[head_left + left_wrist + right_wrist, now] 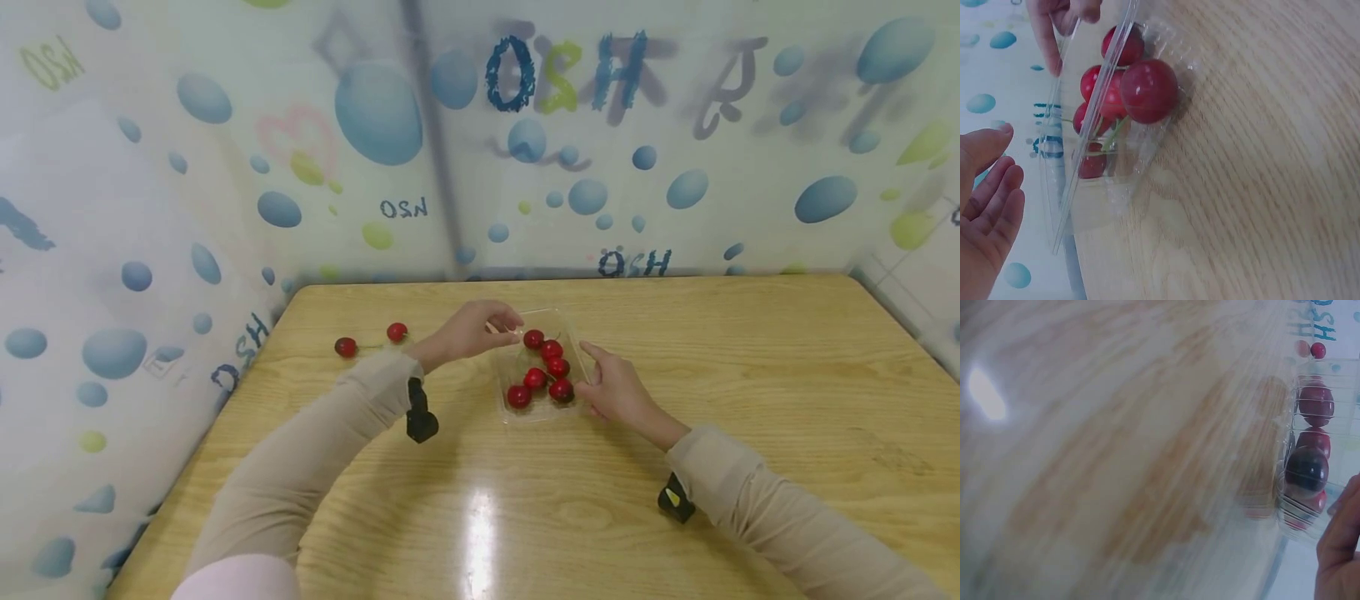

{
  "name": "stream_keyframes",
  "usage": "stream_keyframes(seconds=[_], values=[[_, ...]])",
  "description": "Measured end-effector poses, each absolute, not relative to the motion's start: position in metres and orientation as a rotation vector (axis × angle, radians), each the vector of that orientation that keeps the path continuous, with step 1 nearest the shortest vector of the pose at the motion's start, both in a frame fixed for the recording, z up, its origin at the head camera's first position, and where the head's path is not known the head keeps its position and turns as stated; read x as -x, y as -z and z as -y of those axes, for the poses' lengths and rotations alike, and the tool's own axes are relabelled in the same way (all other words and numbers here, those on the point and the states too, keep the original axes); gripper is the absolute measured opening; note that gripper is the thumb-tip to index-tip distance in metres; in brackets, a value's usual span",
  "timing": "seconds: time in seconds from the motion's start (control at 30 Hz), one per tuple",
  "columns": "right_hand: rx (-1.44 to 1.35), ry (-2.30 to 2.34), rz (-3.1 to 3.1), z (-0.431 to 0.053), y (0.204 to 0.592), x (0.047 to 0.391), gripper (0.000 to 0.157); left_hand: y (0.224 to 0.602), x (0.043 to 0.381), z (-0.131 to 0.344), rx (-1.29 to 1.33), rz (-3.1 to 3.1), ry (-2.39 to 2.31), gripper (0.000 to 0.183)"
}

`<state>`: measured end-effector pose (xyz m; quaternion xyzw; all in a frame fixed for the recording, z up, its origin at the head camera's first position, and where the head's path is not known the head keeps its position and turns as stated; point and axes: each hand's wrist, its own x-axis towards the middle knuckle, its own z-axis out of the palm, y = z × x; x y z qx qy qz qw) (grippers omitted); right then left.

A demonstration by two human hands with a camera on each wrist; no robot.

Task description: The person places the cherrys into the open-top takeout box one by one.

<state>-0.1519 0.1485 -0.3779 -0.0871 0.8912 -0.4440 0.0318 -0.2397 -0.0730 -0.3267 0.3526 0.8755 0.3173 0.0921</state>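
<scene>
A clear plastic box [517, 417] with several red cherries [557, 367] in it lies on the wooden table. To its right, my right hand [618, 392] holds the box's rim, thumb and index finger spread along that side; the right wrist view shows only part of this hand [1341, 547]. My left hand [476, 329] is at the box's upper left edge. In the left wrist view a gap shows between the left hand [988, 206] and the box wall, and its loosely bent fingers hold nothing.
Left of the box, beyond my left forearm, lie two more cherries, a darker one [346, 347] and a red one [397, 332], with a stem between them. A patterned curtain [480, 167] hangs along the table's back and left side.
</scene>
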Motion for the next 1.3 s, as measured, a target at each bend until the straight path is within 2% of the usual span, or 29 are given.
stream_keyframes(seconds=[0.57,1.3], values=[[0.267,1.384,-2.733,-0.148,0.378,0.151,0.065,0.318,0.226,0.079,-1.018,-2.655,-1.149,0.024],[0.273,1.360,-2.750,-0.148,0.378,0.151,0.065,0.337,0.219,0.107,-0.824,-2.716,-1.367,0.023]])
